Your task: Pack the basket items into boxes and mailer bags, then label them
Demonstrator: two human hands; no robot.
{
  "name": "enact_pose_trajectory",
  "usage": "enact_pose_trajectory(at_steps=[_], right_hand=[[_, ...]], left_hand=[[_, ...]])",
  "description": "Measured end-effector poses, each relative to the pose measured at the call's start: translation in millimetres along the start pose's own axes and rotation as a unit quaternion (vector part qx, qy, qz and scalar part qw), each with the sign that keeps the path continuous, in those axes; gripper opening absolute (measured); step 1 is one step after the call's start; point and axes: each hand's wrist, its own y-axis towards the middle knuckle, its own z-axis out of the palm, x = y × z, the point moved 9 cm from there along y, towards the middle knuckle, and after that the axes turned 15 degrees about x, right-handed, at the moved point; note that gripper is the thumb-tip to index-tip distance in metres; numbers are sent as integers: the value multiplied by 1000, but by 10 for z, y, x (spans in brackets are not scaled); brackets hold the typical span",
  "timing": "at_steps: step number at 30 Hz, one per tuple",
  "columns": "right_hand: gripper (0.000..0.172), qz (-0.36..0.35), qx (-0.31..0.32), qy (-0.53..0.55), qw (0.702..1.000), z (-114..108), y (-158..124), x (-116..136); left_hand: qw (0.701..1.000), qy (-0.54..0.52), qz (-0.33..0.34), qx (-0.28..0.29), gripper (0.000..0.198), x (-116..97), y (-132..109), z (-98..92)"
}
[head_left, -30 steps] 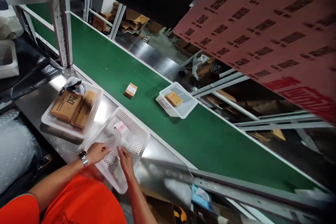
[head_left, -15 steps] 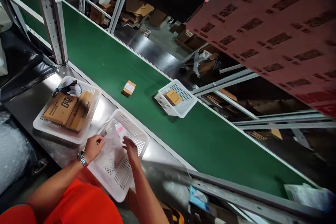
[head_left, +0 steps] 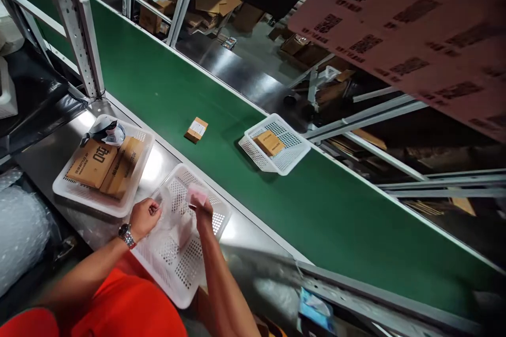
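Over the white perforated basket (head_left: 179, 295) in front of me, my left hand (head_left: 145, 218) is closed, its fingers pinching the edge of a clear plastic bag (head_left: 164, 202). My right hand (head_left: 203, 213) grips a small pink-and-white packet (head_left: 196, 195) above the basket's far right part. What the packet holds cannot be made out. The crumpled clear plastic spreads between both hands, over the basket floor. Left of it stands a second white basket (head_left: 59, 187) with cardboard boxes (head_left: 93, 163) and a grey plastic parcel (head_left: 106, 131).
Beyond the metal bench runs a green conveyor belt (head_left: 348, 210), carrying a small labelled carton (head_left: 196, 130) and a white basket (head_left: 292, 160) with a brown box (head_left: 269, 143). A metal post (head_left: 81, 31) rises at left. Bubble wrap (head_left: 21, 231) lies near my left side.
My right hand has closed on the pink-and-white packet and turned it up off the plastic. The basket on the belt appears farther right. The pale parcel at lower right is no longer clearly visible.
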Motion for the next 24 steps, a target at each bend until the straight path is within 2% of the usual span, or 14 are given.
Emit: enact_pose_trajectory(at_steps=[2, 4, 6, 8, 11, 14, 17, 19, 21, 22, 24], right_hand=[[54, -2, 0, 111, 994, 18, -315, 39], [50, -1, 34, 239, 970, 167, -630, 74], [46, 11, 70, 322, 944, 354, -879, 109], [44, 29, 79, 343, 936, 469, -1025, 117], [45, 53, 60, 353, 932, 500, -1103, 64], [50, 46, 18, 298, 953, 363, -1151, 16], [49, -12, -33, 105, 994, 139, -1266, 113], [42, -79, -47, -51, 995, 84, -1366, 269], [34, -123, -53, -143, 981, 92, -1442, 363], [31, -129, -56, -154, 978, 93, -1454, 368], [31, -116, -59, -105, 986, 77, -1424, 312]], left_hand=[[1000, 8, 19, 23, 9, -104, 32, 117], [997, 5, 49, 51, 7, -232, 53, 251], [995, -19, 64, 75, 7, -322, 62, 368], [994, -55, 56, 83, 8, -345, 59, 433], [992, -102, 47, 62, 13, -315, 30, 413], [988, -146, 39, 28, 21, -241, -12, 318], [988, -145, 42, 15, 26, -244, -66, 288], [991, -111, 68, 20, 24, -338, -129, 335], [992, -62, 104, 29, 22, -463, -230, 425], [991, -31, 125, 37, 20, -530, -295, 489], [982, 37, 174, 70, 16, -658, -450, 667]])
